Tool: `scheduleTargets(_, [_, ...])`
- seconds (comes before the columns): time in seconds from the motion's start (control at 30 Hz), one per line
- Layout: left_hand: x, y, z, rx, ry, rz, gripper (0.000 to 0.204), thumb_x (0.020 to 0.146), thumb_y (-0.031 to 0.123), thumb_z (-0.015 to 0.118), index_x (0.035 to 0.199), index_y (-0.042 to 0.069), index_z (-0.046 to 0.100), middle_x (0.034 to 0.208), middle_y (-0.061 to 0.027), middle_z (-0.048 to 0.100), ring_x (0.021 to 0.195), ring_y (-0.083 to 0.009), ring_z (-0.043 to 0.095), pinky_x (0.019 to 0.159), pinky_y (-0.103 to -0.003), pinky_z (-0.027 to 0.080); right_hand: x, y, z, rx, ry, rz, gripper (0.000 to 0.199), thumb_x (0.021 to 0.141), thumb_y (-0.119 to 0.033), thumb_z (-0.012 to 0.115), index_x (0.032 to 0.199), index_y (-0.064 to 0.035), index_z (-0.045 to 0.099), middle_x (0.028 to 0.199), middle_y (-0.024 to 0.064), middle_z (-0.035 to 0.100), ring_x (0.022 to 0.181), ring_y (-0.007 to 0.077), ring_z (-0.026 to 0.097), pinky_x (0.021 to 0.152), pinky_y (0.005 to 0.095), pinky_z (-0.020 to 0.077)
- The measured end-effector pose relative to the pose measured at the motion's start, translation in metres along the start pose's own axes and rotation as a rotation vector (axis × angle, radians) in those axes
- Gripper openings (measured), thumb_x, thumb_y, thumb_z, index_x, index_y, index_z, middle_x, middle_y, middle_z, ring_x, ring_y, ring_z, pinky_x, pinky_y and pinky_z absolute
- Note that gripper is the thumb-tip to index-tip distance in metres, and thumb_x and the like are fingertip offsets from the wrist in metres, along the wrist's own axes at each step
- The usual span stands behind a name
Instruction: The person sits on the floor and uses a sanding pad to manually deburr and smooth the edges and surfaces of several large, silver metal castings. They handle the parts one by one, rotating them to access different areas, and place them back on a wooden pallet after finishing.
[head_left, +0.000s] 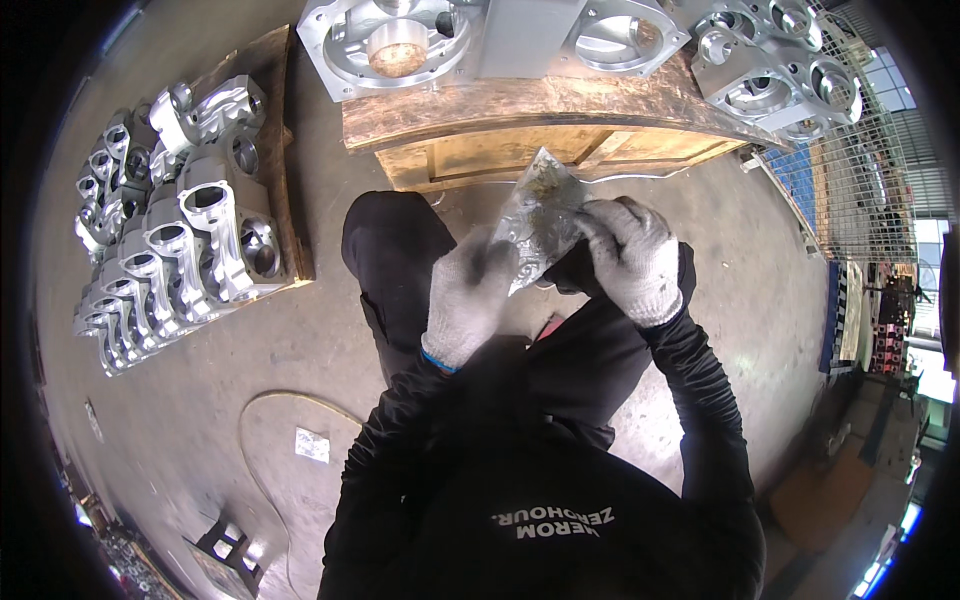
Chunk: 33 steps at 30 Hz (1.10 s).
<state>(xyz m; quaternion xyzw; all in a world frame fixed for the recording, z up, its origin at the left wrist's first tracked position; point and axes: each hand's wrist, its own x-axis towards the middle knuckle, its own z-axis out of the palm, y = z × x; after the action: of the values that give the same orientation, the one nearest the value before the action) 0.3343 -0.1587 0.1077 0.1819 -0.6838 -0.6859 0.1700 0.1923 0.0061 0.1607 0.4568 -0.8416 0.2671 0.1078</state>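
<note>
A crumpled, shiny grey sheet with brownish stains (543,205) is held up between my two gloved hands, above my knees; whether it is a plastic bag or a worn piece of paper I cannot tell. My left hand (468,300), in a pale knit glove, grips its lower left side with the thumb laid toward it. On the opposite edge, the bent fingers of my right hand (632,262) pinch the sheet, wearing a matching glove. Beyond the sheet, a large machined metal casting (480,45) rests on a wooden crate (450,115).
Several silver castings (180,230) crowd a wooden pallet (290,200) at left. More castings (775,70) sit at the far right, near a wire mesh cage (850,150). A hose (250,450) curves over the floor beside a small white paper (312,444).
</note>
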Motion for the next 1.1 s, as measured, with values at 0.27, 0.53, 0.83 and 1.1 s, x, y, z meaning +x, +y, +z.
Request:
scheduleTargets(0.27, [-0.001,0.000,-0.001,-0.032,0.003,0.023,0.022,0.103,0.014,0.058,0.114,-0.003,0.068,0.084,-0.0133,0.069,0.076,-0.0141,0.062,0.072,-0.032,0.053,-0.003,-0.002,-0.001,-0.013,-0.032,-0.005,0.023,0.082,-0.011,0.077,0.104,-0.0124,0.073,0.093,0.0105,0.070,0.083,0.0355,0.068,0.072,0.0444,0.0569])
scheduleTargets(0.53, [-0.002,0.003,-0.001,-0.029,0.007,-0.027,0.023,0.103,0.015,0.059,0.111,-0.005,0.066,0.085,-0.0059,0.063,0.079,-0.0101,0.054,0.071,-0.029,0.048,0.003,-0.011,-0.001,-0.011,0.005,-0.063,0.013,0.085,-0.009,0.076,0.097,-0.0063,0.074,0.088,0.0150,0.072,0.079,0.0375,0.069,0.071,0.0439,0.0557])
scheduleTargets(0.83, [-0.001,0.010,-0.002,-0.050,-0.015,-0.027,0.023,0.103,0.015,0.059,0.108,-0.006,0.065,0.084,-0.0007,0.061,0.080,-0.0070,0.050,0.071,-0.026,0.045,0.004,-0.009,-0.003,-0.040,-0.015,-0.103,0.017,0.084,-0.006,0.074,0.101,-0.0077,0.074,0.092,0.0148,0.072,0.082,0.0377,0.069,0.074,0.0457,0.0558])
scheduleTargets(1.1, [0.001,0.009,-0.004,-0.032,-0.004,-0.025,0.023,0.102,0.015,0.060,0.114,-0.002,0.068,0.082,-0.0125,0.067,0.075,-0.0124,0.059,0.071,-0.031,0.052,0.009,-0.008,-0.007,-0.087,0.011,-0.125,0.017,0.084,-0.007,0.075,0.101,-0.0068,0.073,0.088,0.0148,0.071,0.078,0.0374,0.068,0.071,0.0446,0.0550])
